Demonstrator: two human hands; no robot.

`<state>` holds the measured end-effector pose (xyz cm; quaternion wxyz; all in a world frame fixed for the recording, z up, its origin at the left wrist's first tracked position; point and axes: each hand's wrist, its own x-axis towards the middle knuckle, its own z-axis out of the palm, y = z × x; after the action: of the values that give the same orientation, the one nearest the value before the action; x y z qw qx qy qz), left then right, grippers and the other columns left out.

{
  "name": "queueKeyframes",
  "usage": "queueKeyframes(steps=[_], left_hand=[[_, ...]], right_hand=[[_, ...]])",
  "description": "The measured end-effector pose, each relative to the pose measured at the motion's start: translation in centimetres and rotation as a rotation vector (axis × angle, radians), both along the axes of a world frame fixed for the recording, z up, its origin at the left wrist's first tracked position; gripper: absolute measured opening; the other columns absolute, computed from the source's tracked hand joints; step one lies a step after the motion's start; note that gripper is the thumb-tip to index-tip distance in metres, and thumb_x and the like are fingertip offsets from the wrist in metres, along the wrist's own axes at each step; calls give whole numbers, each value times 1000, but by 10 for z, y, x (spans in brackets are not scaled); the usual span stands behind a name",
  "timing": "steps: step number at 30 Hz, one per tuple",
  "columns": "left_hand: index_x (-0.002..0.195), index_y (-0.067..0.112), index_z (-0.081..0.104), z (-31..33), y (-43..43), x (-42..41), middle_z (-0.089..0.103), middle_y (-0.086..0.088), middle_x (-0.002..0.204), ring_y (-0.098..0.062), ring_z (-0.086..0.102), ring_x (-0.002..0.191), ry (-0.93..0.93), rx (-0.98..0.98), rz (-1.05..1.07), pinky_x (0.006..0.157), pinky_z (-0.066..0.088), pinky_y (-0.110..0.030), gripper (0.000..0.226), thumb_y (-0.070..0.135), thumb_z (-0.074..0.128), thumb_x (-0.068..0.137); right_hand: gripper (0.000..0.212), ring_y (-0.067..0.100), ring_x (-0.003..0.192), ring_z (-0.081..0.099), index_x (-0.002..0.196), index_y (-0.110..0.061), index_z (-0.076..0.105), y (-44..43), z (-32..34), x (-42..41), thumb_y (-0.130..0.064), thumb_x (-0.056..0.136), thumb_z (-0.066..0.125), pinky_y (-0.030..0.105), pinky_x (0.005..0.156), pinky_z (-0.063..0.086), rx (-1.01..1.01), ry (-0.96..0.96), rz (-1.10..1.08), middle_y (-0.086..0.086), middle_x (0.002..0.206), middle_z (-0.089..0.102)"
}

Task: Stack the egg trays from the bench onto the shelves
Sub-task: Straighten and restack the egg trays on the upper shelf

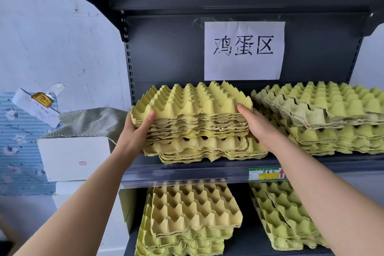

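In the head view, the left hand (138, 131) and the right hand (256, 125) each clasp one end of a bundle of egg trays (193, 108). The thumbs lie on the top tray and the other fingers curl underneath, out of sight. The bundle spans the gap between the two thumbs and sits on, or just above, a lower pile (207, 149) directly beneath the fingers; I cannot tell whether they touch.

To finish well, I would square the bundle with that pile so the cups nest. Then lower both ends level and slip the fingers out sideways without dragging trays forward.

The shelf (187, 173) edge runs below the fingers, on the person's side. Right of the right hand's fingers stands a second pile (332, 118). Beyond the fingertips a paper sign (244, 50) hangs on the dark back panel. Left of the left hand's fingers, a white box (72, 158) sits under a woven cloth (89, 120) by a pale wall.
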<state>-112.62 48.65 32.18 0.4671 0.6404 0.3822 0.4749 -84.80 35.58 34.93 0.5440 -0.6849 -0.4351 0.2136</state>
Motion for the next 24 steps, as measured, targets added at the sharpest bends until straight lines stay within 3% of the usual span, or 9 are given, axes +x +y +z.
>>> queueKeyframes(steps=[8,12,16,20,24], left_hand=[[117,41,53,8,6,9,68,10,110,-19,67,100,-165,-36,17,84,55,-49,55,73,60,73],[116,38,54,19,9,10,70,8,108,-20,68,99,-209,-17,-25,77,57,-46,44,63,62,80],[115,38,55,26,7,9,70,6,110,-22,68,102,-269,2,-59,77,57,-48,40,59,63,82],[109,43,54,30,-1,11,69,8,111,-19,67,104,-324,22,-69,86,54,-52,31,58,63,83],[111,43,53,32,-9,17,68,11,112,-18,66,106,-346,59,-61,88,52,-53,45,67,65,75]], right_hand=[[64,19,140,26,147,-29,30,3,1,-1,-60,92,39,41,110,21,69,42,3,-4,154,27],[75,17,139,28,147,-30,31,9,-2,-1,-68,83,45,42,110,22,110,113,2,-5,154,29],[57,8,127,34,143,-28,38,11,-2,-3,-52,92,46,31,101,24,199,190,16,-8,148,37],[63,11,135,28,145,-31,34,11,12,-4,-54,89,51,39,107,21,241,274,21,-9,151,31],[83,11,130,40,140,-32,42,4,24,5,-67,67,61,37,109,23,279,279,-8,-7,144,44]])
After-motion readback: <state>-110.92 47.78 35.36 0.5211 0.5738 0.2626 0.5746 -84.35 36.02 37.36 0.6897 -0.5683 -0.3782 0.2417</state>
